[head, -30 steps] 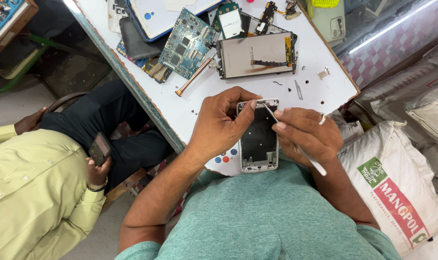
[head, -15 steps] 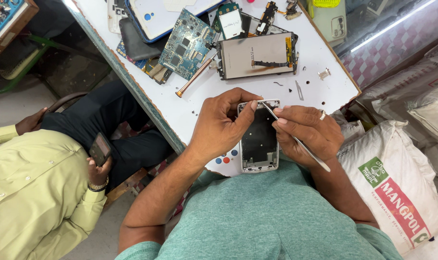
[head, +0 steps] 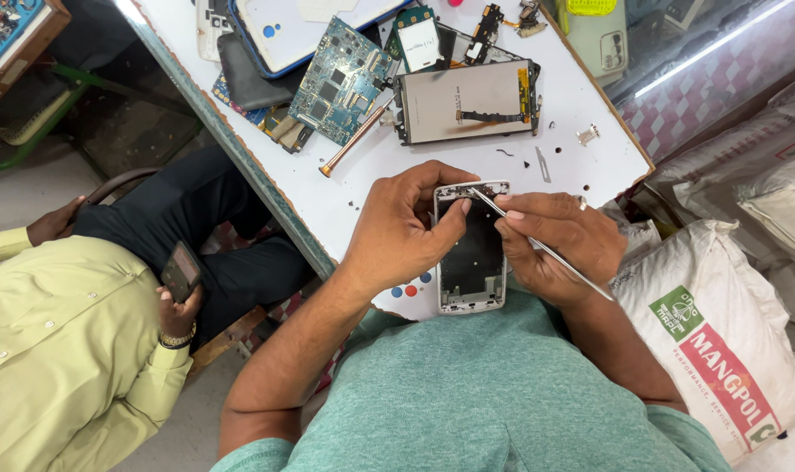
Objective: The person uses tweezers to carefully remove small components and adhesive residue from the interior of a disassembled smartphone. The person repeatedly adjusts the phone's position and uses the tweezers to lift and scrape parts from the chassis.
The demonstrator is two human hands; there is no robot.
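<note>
An opened phone frame point(head: 472, 253), white-edged with a dark inside, lies at the near edge of the white table point(head: 327, 205). My left hand point(head: 403, 225) grips its left side, thumb and fingers curled over the top left corner. My right hand point(head: 562, 245) holds thin metal tweezers point(head: 537, 245), whose tip touches the top end of the frame near my left fingertips. A ring sits on one finger of the right hand.
Farther back lie a detached screen panel point(head: 465, 100), a blue-green circuit board point(head: 340, 80), a thin copper-coloured rod point(head: 354, 140), a scalpel blade point(head: 543, 164) and small screws. A seated person in a yellow shirt point(head: 56, 350) holds a phone at left. Filled sacks point(head: 721, 341) stand at right.
The tweezers' tip has shifted left along the top end of the phone frame, toward my left fingertips. My left hand keeps its grip.
</note>
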